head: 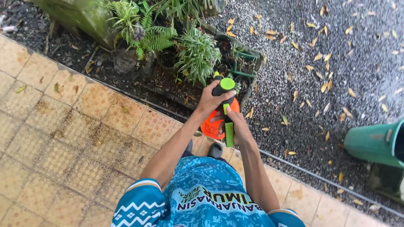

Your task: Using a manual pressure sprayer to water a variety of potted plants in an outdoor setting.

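The spray bottle (219, 120) has an orange body, a black head and lime-green cap and trigger. The shirt (202, 197) is blue-teal with white zigzag trim. The floor tiles (75, 138) are tan with a gridded texture. The bin (376, 143) is green; yellow leaves (324, 56) dot grey gravel (370, 75).

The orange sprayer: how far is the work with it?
Done: both hands grip the orange sprayer. In hand: the left hand holds the black-and-green pump top; the right hand steadies the bottle by the handle. Left: no spray shows, and the potted plants ahead do not look wet.
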